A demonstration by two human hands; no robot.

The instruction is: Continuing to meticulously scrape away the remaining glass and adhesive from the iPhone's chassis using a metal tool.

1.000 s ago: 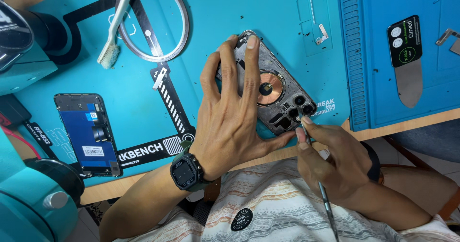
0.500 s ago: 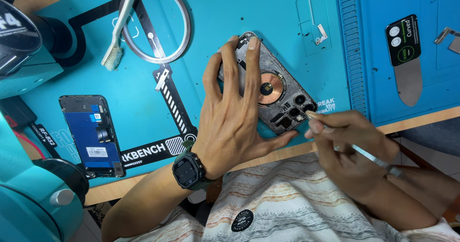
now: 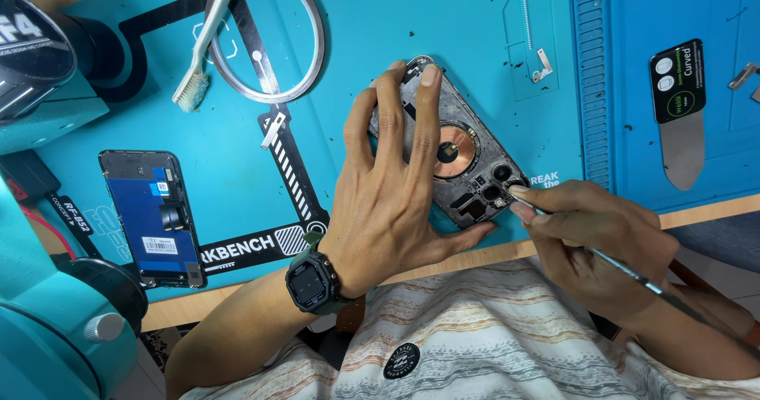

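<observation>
While the left hand [image 3: 388,202] is lying flat over the opened phone shell [image 3: 467,151], its spread fingers are hiding much of the shell's left side. The shell is sitting on the blue mat [image 3: 356,68] on the worktop. The right hand [image 3: 594,242] is just right of the shell, pinching a thin metal tool [image 3: 625,269] whose tip is touching the camera holes. Far right of the shell, a black label with green and white marks is sitting on a grey metal blade [image 3: 682,131].
</observation>
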